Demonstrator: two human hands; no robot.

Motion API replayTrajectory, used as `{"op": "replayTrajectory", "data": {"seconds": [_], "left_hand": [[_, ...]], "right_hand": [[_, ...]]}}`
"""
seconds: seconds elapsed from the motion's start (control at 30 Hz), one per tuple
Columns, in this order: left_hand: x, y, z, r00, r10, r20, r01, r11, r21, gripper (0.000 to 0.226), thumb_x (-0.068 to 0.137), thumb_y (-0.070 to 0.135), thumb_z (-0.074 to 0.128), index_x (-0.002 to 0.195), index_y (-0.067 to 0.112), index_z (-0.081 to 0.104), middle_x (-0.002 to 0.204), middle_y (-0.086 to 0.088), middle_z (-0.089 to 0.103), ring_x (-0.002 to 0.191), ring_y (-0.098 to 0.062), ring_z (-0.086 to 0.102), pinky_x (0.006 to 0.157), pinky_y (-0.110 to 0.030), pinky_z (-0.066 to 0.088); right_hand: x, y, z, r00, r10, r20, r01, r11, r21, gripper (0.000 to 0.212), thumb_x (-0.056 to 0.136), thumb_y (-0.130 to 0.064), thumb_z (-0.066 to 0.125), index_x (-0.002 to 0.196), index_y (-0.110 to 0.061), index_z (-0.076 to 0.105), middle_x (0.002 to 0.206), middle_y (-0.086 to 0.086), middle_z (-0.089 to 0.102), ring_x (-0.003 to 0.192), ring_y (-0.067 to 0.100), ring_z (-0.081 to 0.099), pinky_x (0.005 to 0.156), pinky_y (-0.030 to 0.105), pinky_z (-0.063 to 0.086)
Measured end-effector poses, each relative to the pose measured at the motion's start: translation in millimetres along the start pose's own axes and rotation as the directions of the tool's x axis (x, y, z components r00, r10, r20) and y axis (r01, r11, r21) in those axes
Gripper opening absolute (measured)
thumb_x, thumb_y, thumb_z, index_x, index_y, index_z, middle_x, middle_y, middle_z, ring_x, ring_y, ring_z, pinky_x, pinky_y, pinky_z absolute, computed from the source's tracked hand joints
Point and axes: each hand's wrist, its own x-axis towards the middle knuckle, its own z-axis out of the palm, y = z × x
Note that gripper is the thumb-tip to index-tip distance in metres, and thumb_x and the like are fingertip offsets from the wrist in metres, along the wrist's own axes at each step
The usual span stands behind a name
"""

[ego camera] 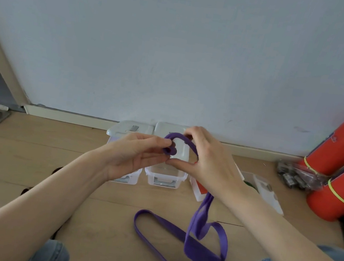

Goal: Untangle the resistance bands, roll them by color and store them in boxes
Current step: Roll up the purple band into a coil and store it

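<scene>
Purple resistance band (198, 246) — one long flat loop. Its upper end is raised above the boxes, wound into a small tight coil; the rest hangs down behind the right wrist and lies in slack curves on the wooden floor (29, 153), between the person's denim-clad knees.

Left hand (138, 152) — fingers curled, pinching the coiled end of the band between thumb and fingertips.

Right hand (209, 158) — fingers curled over the arch of band that leads into the coil, thumb stretched toward the left hand; the two hands almost touch.

Clear plastic boxes — one open box (165, 177) directly beneath the hands, a lidded box (121, 131) touching it on the left, both set near the far wall.

Two red fire extinguishers (339, 166) — leaning at far right, against the wall, well apart from the boxes.
</scene>
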Motion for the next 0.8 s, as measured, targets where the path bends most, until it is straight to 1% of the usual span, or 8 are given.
{"op": "replayTrajectory", "data": {"seconds": [0.13,0.3,0.4,0.5,0.57,0.67,0.73,0.8], "left_hand": [[-4,1,1,1.000,-0.017,0.016,0.015,0.996,0.091,0.039,0.061,0.030,0.073,0.093,0.007,0.074,0.099,-0.009,0.073,0.091,-0.013,0.069,0.072,-0.015,0.053],[-11,8,-6,0.995,-0.047,0.091,0.020,0.961,0.277,0.040,0.065,0.027,0.072,0.104,0.016,0.071,0.106,-0.002,0.071,0.101,-0.011,0.066,0.078,-0.017,0.052],[-13,13,-10,0.992,-0.047,0.114,-0.024,0.834,0.552,0.031,0.069,0.028,0.074,0.100,0.027,0.072,0.103,0.004,0.072,0.103,-0.013,0.064,0.091,-0.024,0.048],[-12,11,-8,0.987,-0.120,0.107,0.011,0.712,0.702,0.020,0.075,0.019,0.075,0.093,0.025,0.073,0.095,0.000,0.073,0.091,-0.014,0.066,0.088,-0.019,0.048],[-10,6,-5,0.982,-0.157,0.108,0.027,0.677,0.736,0.020,0.077,0.017,0.071,0.096,0.019,0.073,0.093,-0.003,0.073,0.085,-0.010,0.067,0.079,-0.012,0.049],[-8,3,-4,0.994,-0.060,0.095,-0.007,0.815,0.579,0.021,0.081,0.010,0.065,0.100,0.013,0.073,0.090,-0.001,0.074,0.079,-0.004,0.066,0.070,-0.008,0.048],[-7,6,-5,0.997,0.039,0.061,-0.060,0.915,0.398,0.023,0.077,0.012,0.069,0.100,0.011,0.072,0.095,-0.002,0.074,0.087,-0.006,0.068,0.073,-0.010,0.049],[-6,10,-6,0.991,0.120,0.056,-0.130,0.959,0.251,0.032,0.071,0.019,0.068,0.101,0.009,0.071,0.101,-0.004,0.073,0.095,-0.010,0.067,0.077,-0.013,0.050]], "right_hand": [[4,-2,-6,0.998,-0.066,0.016,0.066,0.997,-0.045,0.043,0.077,-0.047,0.068,0.099,-0.010,0.061,0.089,-0.004,0.048,0.059,0.013,0.046,0.050,0.030,0.044],[4,0,-14,0.964,-0.235,0.127,0.243,0.969,-0.052,0.024,0.086,-0.031,0.063,0.089,-0.007,0.066,0.083,0.001,0.056,0.056,0.017,0.049,0.045,0.029,0.038],[2,-2,-13,0.919,-0.327,0.219,0.360,0.923,-0.134,0.022,0.087,-0.030,0.060,0.094,-0.012,0.070,0.086,0.001,0.062,0.064,0.017,0.058,0.045,0.026,0.040],[-3,-5,-8,0.877,-0.382,0.292,0.450,0.867,-0.217,0.013,0.081,-0.027,0.070,0.089,-0.017,0.072,0.086,-0.001,0.064,0.066,0.016,0.062,0.044,0.018,0.029],[-4,-4,-5,0.877,-0.334,0.345,0.397,0.909,-0.128,0.016,0.086,-0.027,0.065,0.098,-0.018,0.070,0.098,0.001,0.057,0.070,0.019,0.058,0.050,0.024,0.034],[-4,0,-5,0.967,-0.161,0.200,0.151,0.986,0.064,0.017,0.085,-0.023,0.068,0.099,-0.014,0.067,0.094,0.001,0.052,0.070,0.013,0.052,0.058,0.018,0.033],[1,0,-9,0.993,0.084,0.080,-0.107,0.923,0.368,0.020,0.077,-0.016,0.075,0.089,-0.017,0.059,0.086,-0.002,0.058,0.070,0.013,0.059,0.060,0.016,0.043],[5,-2,-12,0.965,0.226,0.134,-0.262,0.794,0.549,0.027,0.073,-0.013,0.077,0.084,-0.018,0.053,0.086,-0.001,0.064,0.076,0.014,0.066,0.067,0.026,0.051]]}}
